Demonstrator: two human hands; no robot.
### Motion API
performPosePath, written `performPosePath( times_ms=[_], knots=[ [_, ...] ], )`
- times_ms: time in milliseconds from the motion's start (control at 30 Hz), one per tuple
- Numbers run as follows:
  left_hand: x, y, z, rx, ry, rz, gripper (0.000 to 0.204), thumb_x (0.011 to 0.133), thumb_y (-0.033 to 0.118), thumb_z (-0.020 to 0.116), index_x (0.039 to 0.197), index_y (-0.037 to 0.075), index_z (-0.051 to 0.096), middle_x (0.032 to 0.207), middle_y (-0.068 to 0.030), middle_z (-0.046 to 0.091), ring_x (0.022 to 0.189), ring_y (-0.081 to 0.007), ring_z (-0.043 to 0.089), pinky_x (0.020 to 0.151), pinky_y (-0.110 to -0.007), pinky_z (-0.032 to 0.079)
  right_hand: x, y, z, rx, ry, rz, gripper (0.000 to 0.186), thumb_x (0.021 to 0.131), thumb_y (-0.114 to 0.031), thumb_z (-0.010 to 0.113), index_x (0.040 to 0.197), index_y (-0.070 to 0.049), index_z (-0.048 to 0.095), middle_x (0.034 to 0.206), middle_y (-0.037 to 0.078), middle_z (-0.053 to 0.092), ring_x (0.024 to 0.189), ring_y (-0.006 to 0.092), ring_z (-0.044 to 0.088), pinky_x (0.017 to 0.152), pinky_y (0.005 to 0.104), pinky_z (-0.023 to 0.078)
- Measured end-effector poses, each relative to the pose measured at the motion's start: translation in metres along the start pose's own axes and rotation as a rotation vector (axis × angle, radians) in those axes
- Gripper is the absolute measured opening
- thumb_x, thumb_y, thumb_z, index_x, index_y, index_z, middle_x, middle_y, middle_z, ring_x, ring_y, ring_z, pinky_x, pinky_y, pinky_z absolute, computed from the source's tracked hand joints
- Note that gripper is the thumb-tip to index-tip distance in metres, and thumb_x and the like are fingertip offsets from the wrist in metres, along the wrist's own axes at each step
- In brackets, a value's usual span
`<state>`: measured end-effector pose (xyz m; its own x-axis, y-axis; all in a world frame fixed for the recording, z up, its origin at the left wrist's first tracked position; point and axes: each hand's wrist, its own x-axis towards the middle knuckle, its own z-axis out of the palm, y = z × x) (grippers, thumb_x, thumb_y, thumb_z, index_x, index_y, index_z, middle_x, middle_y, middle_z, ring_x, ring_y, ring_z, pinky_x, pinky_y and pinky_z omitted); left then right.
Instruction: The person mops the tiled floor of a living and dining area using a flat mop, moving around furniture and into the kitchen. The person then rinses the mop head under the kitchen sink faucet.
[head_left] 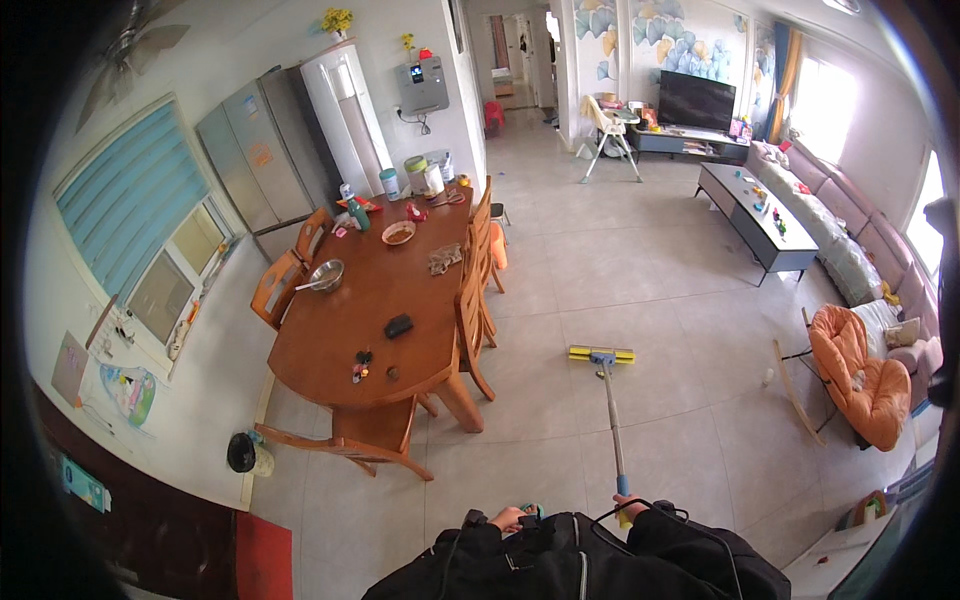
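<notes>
My right hand [629,506] is closed round the handle of a sponge mop [614,430], which slants away from me across the floor. Its yellow sponge head [625,356] lies on the grey tiles [660,410], to the right of the dining table. Close to my waist is my left hand [508,519], partly covered by the black sleeve; how its fingers are set is too small to make out. Just beside it a bit of something teal [535,509] shows, its kind unclear.
To the left stands a wooden dining table [310,355] with chairs round it, one chair [375,440] at its near end. A small bin [258,457] sits by the wall. On the right are an orange rocking chair [855,375], a coffee table [755,215] and a long sofa [835,205].
</notes>
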<state>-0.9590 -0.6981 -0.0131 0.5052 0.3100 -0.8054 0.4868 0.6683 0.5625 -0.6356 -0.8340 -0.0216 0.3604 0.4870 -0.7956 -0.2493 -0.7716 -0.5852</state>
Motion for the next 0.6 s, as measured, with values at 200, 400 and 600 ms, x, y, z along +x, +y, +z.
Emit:
performPosePath(
  times_ms=[200, 400, 600],
  knots=[
    [0.001, -0.004, -0.007, 0.021, 0.045, -0.008, 0.024, 0.077, 0.029, 0.054, 0.089, 0.008, 0.058, 0.055, 0.0019, 0.045, 0.038, -0.0073, 0.036, 0.034, -0.021, 0.025, 0.009, 0.005, 0.014, 0.025, -0.001, 0.009, 0.027, 0.070, -0.020, 0.055, 0.062, 0.004, 0.049, 0.051, 0.011, 0.052, 0.043, 0.0236, 0.055, 0.040, 0.0357, 0.044],
    [0.009, -0.008, -0.016, -0.008, 0.007, 0.023, 0.025, 0.077, 0.028, 0.055, 0.090, 0.008, 0.058, 0.054, 0.0023, 0.044, 0.038, -0.0075, 0.036, 0.034, -0.021, 0.025, 0.011, 0.005, 0.022, 0.050, 0.015, 0.012, 0.025, 0.070, -0.018, 0.057, 0.068, 0.005, 0.048, 0.054, 0.011, 0.051, 0.044, 0.0245, 0.055, 0.040, 0.0364, 0.044],
    [0.016, -0.008, -0.024, 0.036, -0.038, -0.024, 0.023, 0.077, 0.030, 0.054, 0.087, 0.010, 0.058, 0.060, 0.0007, 0.054, 0.043, -0.0069, 0.046, 0.036, -0.019, 0.034, 0.004, 0.005, 0.023, 0.077, 0.051, 0.017, 0.026, 0.070, -0.019, 0.057, 0.069, 0.005, 0.048, 0.054, 0.011, 0.051, 0.043, 0.0241, 0.055, 0.040, 0.0360, 0.044]
  ],
)
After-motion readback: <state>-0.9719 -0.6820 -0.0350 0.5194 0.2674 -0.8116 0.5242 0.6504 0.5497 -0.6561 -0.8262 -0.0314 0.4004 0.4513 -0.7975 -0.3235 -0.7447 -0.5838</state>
